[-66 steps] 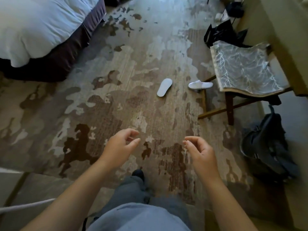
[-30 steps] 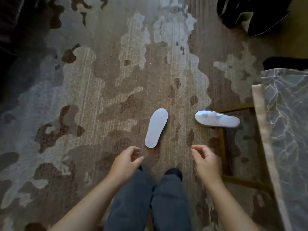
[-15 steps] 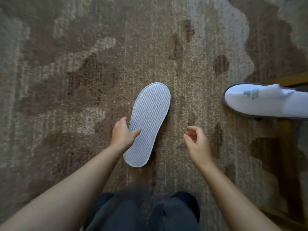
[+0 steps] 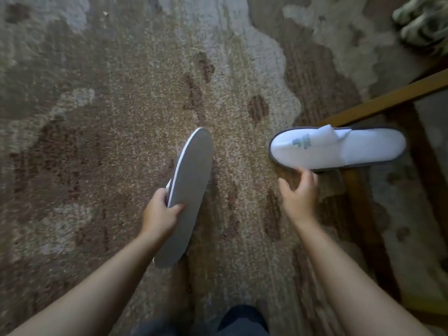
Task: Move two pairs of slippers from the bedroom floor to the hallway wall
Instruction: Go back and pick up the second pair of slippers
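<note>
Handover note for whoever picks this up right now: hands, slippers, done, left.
Left hand: shut on the sole-up slipper, tilted up off the carpet.
Right hand: open, fingertips at the near edge of the upright slipper, not gripping yet.
That slipper lies on the carpet beside the wooden chair frame.
Done: one slipper picked up.
Left: grab the second, carry both to the hallway wall. Second pair is not in view.
</note>
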`<state>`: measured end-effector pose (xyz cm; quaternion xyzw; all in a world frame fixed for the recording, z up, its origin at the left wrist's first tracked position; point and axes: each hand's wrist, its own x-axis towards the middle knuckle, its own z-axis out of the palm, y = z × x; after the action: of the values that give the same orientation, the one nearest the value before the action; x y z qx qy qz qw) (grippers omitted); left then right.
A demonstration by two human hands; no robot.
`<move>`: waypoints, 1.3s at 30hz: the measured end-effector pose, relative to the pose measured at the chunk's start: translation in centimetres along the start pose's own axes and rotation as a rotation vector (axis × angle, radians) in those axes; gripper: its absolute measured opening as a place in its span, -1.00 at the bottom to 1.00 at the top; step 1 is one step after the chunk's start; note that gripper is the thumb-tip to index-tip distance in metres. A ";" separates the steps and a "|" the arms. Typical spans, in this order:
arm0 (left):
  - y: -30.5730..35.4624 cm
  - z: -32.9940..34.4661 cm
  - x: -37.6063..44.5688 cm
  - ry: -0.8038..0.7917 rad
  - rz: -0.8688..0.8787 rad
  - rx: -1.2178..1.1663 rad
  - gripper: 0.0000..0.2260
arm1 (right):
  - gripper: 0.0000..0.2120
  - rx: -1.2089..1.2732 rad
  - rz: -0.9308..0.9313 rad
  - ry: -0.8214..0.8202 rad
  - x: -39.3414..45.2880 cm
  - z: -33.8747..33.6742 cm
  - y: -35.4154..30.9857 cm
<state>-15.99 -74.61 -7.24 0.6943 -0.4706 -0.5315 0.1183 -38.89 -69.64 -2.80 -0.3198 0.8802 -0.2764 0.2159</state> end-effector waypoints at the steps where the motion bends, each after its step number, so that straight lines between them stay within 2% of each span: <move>1: 1.2 0.7 0.1 -0.018 0.025 -0.041 -0.82 | -0.59 -0.024 0.015 0.054 1.0 -1.0 0.2; 4: 5.0 2.5 0.6 -0.075 0.097 -0.166 -0.81 | -0.44 -0.139 0.072 0.144 4.3 -3.6 0.9; 9: 7.9 5.3 1.7 -0.124 0.160 -0.234 -0.83 | -0.26 -0.174 0.159 0.084 8.4 -4.4 2.9; 12: 7.5 6.3 1.7 -0.104 0.157 -0.254 -0.84 | -0.39 -0.218 0.154 0.121 9.1 -3.6 3.7; 15: 6.7 6.6 0.9 -0.108 0.138 -0.255 -0.85 | -0.66 -0.315 0.156 0.113 8.4 -3.1 4.3; 17: 6.6 6.3 0.5 -0.114 0.140 -0.252 -0.84 | -0.86 -0.210 0.083 0.105 7.6 -2.7 4.1; 19: 7.0 5.6 0.0 -0.097 0.145 -0.261 -0.84 | -0.65 -0.075 0.004 0.108 6.3 -2.6 3.2; 20: 7.4 5.1 -0.4 -0.083 0.150 -0.268 -0.84 | -0.60 -0.012 -0.003 0.124 5.7 -2.7 2.5; 23: 9.5 2.2 -2.7 -0.033 0.156 -0.272 -0.78 | -0.63 0.101 0.019 0.118 3.2 -3.9 -1.1; 27: 14.1 -4.1 -9.0 0.032 0.141 -0.312 -0.75 | -0.81 0.214 0.027 0.017 -0.9 -8.3 -8.3; 31: 20.6 -11.6 -17.1 0.117 0.171 -0.284 -0.74 | -0.84 0.303 0.020 -0.030 -5.4 -15.4 -17.7; 36: 29.8 -20.4 -26.9 0.203 0.251 -0.222 -0.73 | -0.77 0.358 0.043 -0.105 -11.1 -25.8 -28.3; 39: 34.7 -24.1 -31.7 0.203 0.331 -0.216 -0.73 | -0.90 0.424 0.042 -0.087 -13.4 -31.6 -33.0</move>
<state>-13.56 -76.40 45.47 0.6408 -0.5043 -0.4794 0.3243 -32.47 -70.66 44.37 -0.2606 0.7987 -0.4368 0.3217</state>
